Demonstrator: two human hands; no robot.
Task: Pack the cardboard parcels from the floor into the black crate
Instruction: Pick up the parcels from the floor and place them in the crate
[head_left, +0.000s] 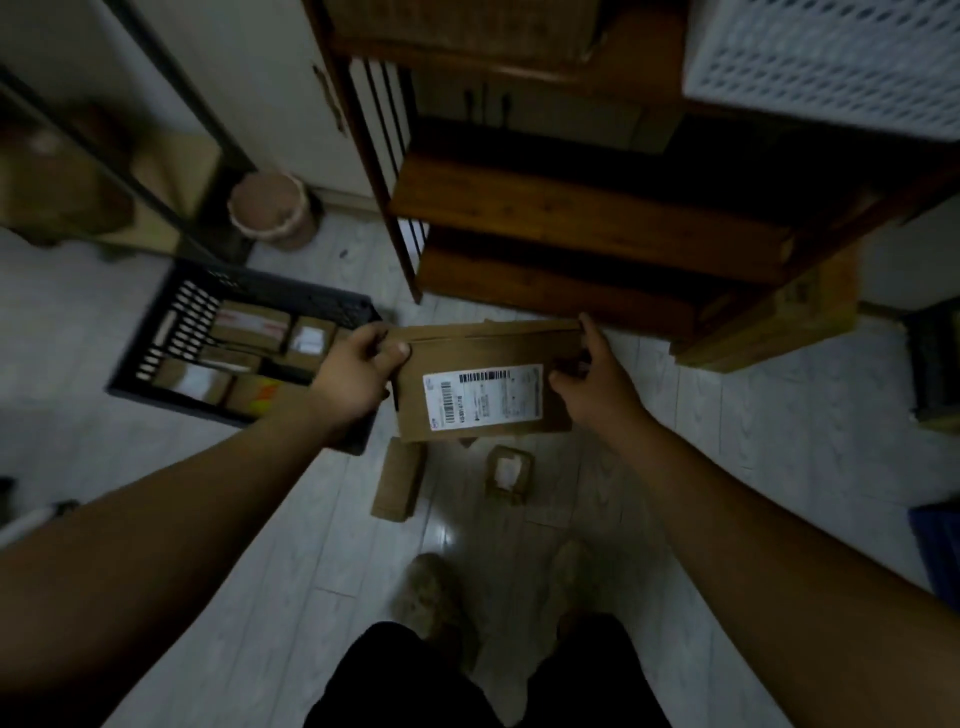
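I hold a flat cardboard parcel (485, 382) with a white shipping label above the floor, between both hands. My left hand (356, 376) grips its left edge, thumb on top. My right hand (597, 376) grips its right edge. The black crate (332, 301) stands on the floor to the left, holding several cardboard parcels (249, 358). Two more parcels lie on the floor below the held one: a long narrow one (399, 480) and a small one with a white label (510, 474).
A dark wooden shelf unit (587, 228) stands just behind the held parcel. A round bin (272, 210) sits by the wall, behind the crate. A white perforated basket (826, 57) is on top right. A cardboard box (779, 317) leans at the shelf's right. My feet stand below.
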